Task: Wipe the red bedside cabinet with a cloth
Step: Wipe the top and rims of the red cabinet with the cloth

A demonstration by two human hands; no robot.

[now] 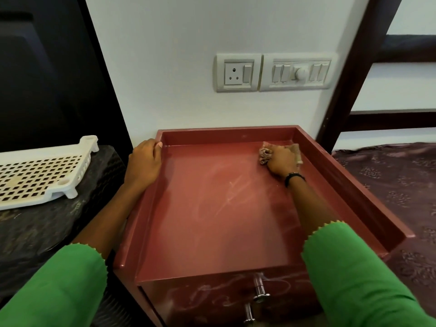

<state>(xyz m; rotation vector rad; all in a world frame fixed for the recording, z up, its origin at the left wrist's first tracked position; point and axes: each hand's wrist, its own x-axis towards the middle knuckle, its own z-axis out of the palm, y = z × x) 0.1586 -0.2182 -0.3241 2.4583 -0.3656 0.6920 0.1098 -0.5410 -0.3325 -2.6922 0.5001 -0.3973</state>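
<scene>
- Nearest the camera, the red wooden bedside cabinet's drawer front (212, 300) carries pale chalky scribbles around two chrome handles (259, 289); none of this looks wiped yet.
- The recessed top of the red bedside cabinet (212, 208) also shows whitish smears across its middle.
- The left hand (145, 165) rests on the cabinet's left rim near the far-left corner, fingers curled over the edge, bracing.
- The right hand (282, 161) grips a bunched beige cloth (265, 155) and presses it down at the far-right corner of the top.
- Risk: the tightly wadded cloth probably covers little area and may only smear the marks, and dust could stay packed along the raised rim's inner corners.
</scene>
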